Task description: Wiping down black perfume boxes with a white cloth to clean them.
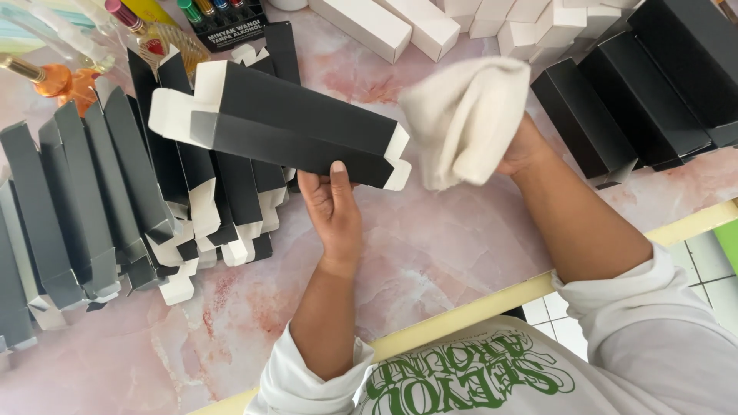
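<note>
While the pink marbled table (430, 253) fills most of the head view, the left hand (334, 207) grips two long black carton sleeves (292, 131) from below, thumb pressed on the lower edge, holding them lifted above the table and slanting down to the right, their white end flaps open at both ends. The right hand (523, 146) is clenched around a cream cloth (461, 119), which hangs bunched just beside the right ends of the sleeves; whether it touches them I cannot tell. Under and to the left of the held sleeves, a spread of flattened black cartons (115, 200) lies overlapping on the table, white flaps pointing towards the person. At the upper right a row of assembled black boxes (638, 100) lies side by side, and behind them, along the far edge, a cluster of white boxes (461, 23) is stacked. In the upper left corner stands a black display tray of small coloured bottles (219, 15), with an orange glass bottle (61, 81) near it. The table's near edge is a pale yellow strip (492, 303), running diagonally, and beyond it at the lower right a white tiled floor (707, 277) shows. The person wears a white long-sleeved shirt (653, 338) with green print, cuffs pushed up the forearms.
</note>
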